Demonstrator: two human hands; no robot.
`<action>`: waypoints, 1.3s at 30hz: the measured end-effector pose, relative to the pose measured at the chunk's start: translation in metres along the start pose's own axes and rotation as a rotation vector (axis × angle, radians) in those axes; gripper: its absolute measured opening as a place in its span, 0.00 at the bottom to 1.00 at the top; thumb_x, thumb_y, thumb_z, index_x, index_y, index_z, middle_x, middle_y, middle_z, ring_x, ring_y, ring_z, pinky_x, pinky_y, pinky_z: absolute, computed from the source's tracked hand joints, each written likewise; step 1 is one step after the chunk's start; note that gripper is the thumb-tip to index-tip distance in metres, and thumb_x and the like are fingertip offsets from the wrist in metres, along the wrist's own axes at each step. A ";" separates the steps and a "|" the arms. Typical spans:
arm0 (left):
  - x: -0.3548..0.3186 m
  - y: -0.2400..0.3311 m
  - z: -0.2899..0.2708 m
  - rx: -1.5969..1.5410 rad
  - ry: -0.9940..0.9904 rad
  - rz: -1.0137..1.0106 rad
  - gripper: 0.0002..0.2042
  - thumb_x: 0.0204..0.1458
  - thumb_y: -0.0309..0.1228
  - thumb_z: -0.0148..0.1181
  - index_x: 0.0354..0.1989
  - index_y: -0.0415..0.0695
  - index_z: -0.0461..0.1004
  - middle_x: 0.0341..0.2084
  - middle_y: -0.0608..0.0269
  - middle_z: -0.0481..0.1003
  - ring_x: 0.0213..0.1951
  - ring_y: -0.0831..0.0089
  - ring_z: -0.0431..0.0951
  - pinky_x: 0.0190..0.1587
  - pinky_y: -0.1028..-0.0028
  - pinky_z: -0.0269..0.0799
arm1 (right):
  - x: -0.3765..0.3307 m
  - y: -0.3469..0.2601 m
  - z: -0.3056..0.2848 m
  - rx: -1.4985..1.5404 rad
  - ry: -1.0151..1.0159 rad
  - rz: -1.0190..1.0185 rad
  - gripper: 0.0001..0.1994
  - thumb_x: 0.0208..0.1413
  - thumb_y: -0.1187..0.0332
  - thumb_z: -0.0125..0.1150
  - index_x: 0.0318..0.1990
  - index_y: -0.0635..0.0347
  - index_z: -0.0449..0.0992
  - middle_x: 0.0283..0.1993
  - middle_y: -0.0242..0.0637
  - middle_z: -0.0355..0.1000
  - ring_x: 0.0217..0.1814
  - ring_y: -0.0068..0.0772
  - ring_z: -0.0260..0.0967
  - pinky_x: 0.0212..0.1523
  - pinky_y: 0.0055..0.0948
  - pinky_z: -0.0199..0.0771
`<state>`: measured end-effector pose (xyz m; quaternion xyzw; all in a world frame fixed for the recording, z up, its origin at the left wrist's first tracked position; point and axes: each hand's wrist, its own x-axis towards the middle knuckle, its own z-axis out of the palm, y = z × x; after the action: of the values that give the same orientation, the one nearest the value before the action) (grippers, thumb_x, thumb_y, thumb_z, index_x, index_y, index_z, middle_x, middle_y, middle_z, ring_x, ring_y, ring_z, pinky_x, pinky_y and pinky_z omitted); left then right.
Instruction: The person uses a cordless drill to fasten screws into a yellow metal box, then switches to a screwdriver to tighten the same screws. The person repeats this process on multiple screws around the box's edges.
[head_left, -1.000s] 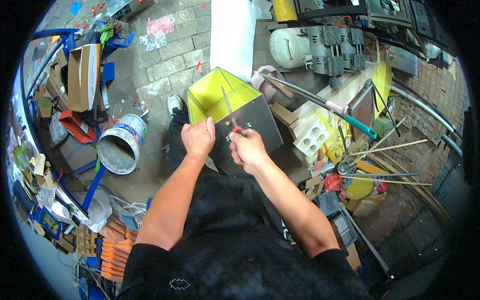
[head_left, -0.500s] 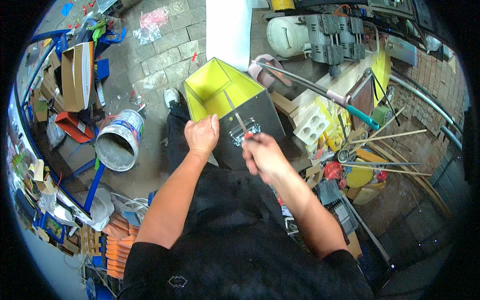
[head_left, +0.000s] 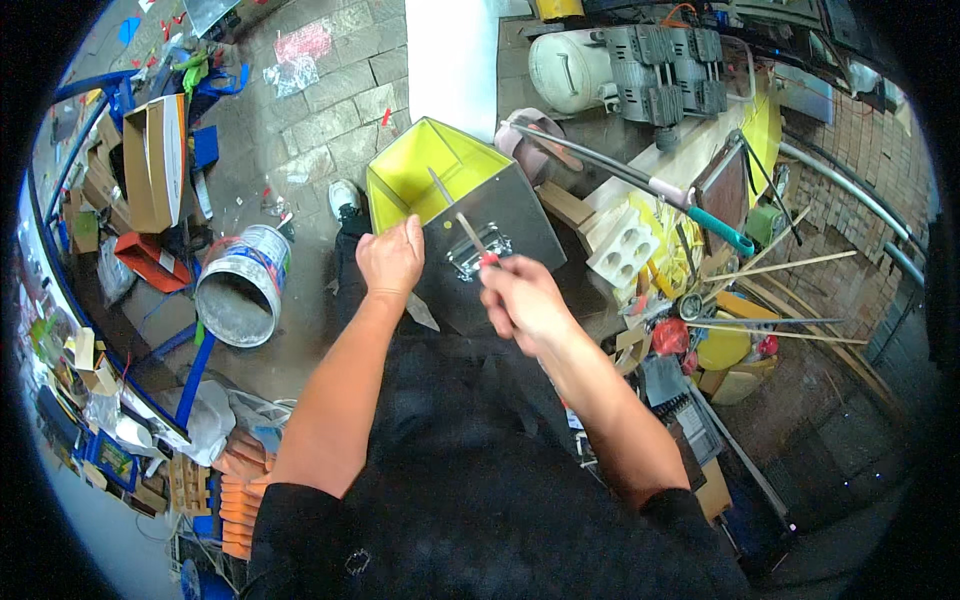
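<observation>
1. The box [head_left: 528, 220], dark outside and yellow inside, is at twelve o'clock from your torso; what it rests on is hidden.
2. Your left hand [head_left: 390, 258] is clenched at the box's rim, around eight o'clock.
3. Your right hand [head_left: 522, 300], at five o'clock, grasps a red-handled tool [head_left: 472, 234] pointing toward eleven, across a silver fitting [head_left: 466, 263].
4. The step in hand looks like working the tool through the dark wall: a thin length, in line with it, shows inside. A small yellow dot [head_left: 447, 225], probably another hole, lies just beside the shaft.
5. The next move calls for a firm left hold and a straight right wrist, without snagging the fitting.
</observation>
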<state>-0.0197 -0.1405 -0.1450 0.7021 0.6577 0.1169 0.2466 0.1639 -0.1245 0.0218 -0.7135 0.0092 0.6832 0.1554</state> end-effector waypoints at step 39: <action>-0.015 0.001 0.023 -0.010 0.111 -0.047 0.24 0.63 0.44 0.58 0.14 0.50 0.78 0.12 0.58 0.77 0.17 0.58 0.79 0.25 0.57 0.73 | -0.074 -0.027 -0.002 -1.176 0.116 -1.102 0.12 0.56 0.72 0.64 0.48 0.59 0.79 0.49 0.50 0.78 0.50 0.58 0.78 0.50 0.47 0.81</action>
<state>-0.0087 -0.1596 -0.1617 0.6776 0.6862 0.1532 0.2157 0.1673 -0.1137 0.1003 -0.6148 -0.6968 0.3631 0.0683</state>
